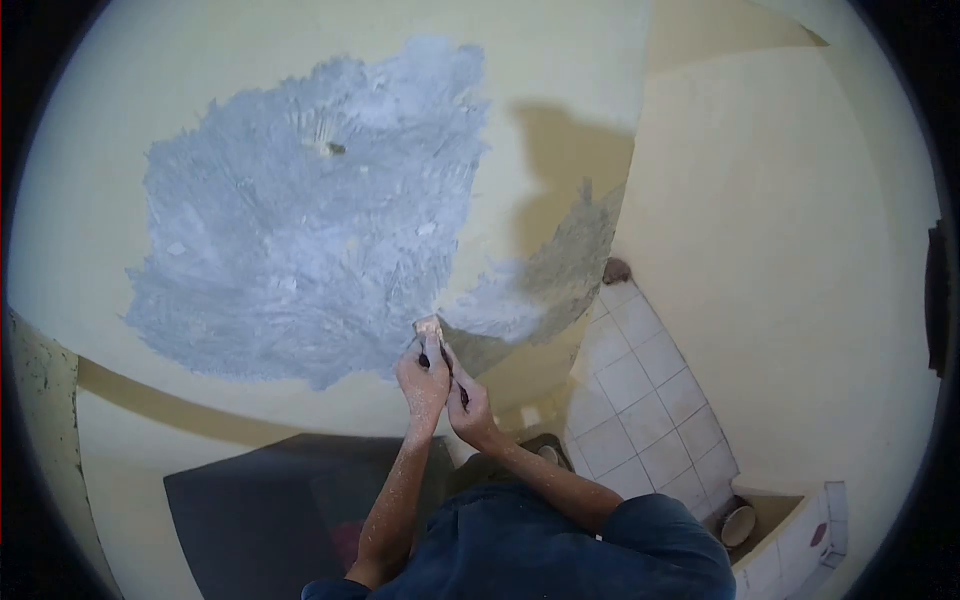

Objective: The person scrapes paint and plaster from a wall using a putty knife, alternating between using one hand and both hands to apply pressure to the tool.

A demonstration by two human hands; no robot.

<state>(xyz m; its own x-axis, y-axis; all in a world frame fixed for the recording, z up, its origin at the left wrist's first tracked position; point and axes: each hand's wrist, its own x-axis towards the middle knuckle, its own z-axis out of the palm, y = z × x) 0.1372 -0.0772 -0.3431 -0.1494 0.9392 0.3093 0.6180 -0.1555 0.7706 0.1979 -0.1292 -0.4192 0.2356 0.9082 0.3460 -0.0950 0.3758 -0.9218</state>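
Both my hands are closed around a scraper whose pale, dusty blade point(428, 326) meets the wall. My left hand point(424, 385) wraps it just behind the blade, fingers toward the wall. Close against it on the right, my right hand point(470, 408) grips too; bits of dark handle show among the fingers, though most of it is hidden. The blade touches the lower right part of a large grey patch point(300, 230), rough with scrape marks, on the cream wall point(560, 60). White dust covers my hands and forearms.
A small hole point(335, 149) breaks the upper patch. A dark grey panel point(240, 510) stands below left. White floor tiles point(640, 400) lie to the right, with a brown lump point(616, 270) in the corner. A bowl point(738, 524) sits in a tiled basin point(785, 555).
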